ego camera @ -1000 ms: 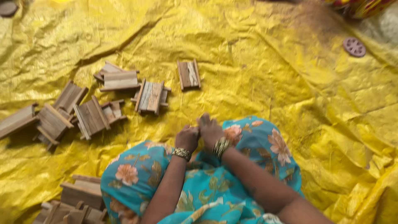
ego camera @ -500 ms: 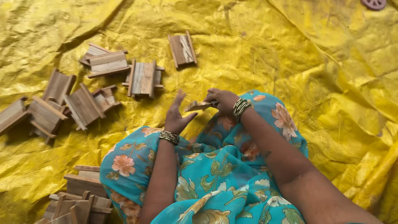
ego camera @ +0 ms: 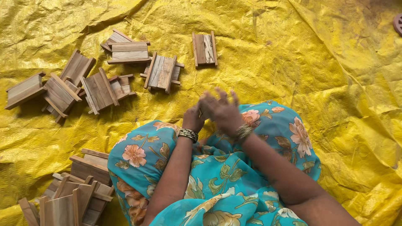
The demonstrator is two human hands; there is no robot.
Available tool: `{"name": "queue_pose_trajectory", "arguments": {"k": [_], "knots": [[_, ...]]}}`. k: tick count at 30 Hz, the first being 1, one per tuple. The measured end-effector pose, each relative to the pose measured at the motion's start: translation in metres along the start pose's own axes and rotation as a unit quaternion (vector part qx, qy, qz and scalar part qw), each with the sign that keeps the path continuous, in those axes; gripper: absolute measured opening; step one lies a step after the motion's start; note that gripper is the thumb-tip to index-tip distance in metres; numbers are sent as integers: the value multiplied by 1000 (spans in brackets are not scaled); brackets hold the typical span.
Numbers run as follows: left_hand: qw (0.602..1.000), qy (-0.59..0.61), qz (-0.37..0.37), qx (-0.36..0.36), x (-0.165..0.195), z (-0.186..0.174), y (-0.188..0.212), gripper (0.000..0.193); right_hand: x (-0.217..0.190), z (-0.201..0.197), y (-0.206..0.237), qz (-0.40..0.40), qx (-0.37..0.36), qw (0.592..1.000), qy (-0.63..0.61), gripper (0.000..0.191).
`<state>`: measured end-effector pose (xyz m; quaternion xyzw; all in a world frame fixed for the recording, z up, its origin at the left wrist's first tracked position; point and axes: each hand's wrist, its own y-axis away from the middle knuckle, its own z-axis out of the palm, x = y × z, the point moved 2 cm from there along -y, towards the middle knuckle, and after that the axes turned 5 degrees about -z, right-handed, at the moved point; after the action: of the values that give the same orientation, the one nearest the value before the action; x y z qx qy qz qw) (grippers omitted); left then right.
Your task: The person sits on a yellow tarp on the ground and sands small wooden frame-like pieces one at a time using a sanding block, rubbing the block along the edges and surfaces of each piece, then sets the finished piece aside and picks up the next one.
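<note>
My left hand (ego camera: 192,120) and my right hand (ego camera: 222,110) meet above my lap, blurred with motion. The right hand's fingers are spread and lie over the curled left hand, and whatever is between them is hidden. Both wrists wear bangles. A turquoise floral cloth (ego camera: 217,180) covers my knees. Beyond the hands, small wooden slat pieces lie on the yellow tarp (ego camera: 293,54). One slat piece (ego camera: 204,49) sits alone and another slat piece (ego camera: 161,73) lies just left of it.
Several more slat pieces are scattered at the left (ego camera: 98,90), and a stack of them (ego camera: 79,188) stands by my left knee. A round brownish object (ego camera: 398,23) pokes in at the top right edge. The tarp is crumpled and shiny.
The hands parted with a small wooden piece between them, then came together again. The view shifted, so the slat pieces now sit lower and further right in the frame.
</note>
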<state>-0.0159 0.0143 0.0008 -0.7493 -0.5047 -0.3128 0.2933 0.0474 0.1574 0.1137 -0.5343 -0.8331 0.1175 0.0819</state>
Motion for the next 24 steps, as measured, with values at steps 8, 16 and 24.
{"name": "queue_pose_trajectory", "arguments": {"k": [8, 16, 24], "knots": [[1000, 14, -12, -9, 3, 4, 6, 21, 1, 26, -41, 76, -224, 971, -30, 54], [1000, 12, -16, 2, 11, 13, 13, 11, -21, 39, 13, 80, -22, 996, 25, 63], [999, -4, -36, -16, 16, 5, 2, 17, 0, 39, -42, 129, -276, 952, -9, 58]]}}
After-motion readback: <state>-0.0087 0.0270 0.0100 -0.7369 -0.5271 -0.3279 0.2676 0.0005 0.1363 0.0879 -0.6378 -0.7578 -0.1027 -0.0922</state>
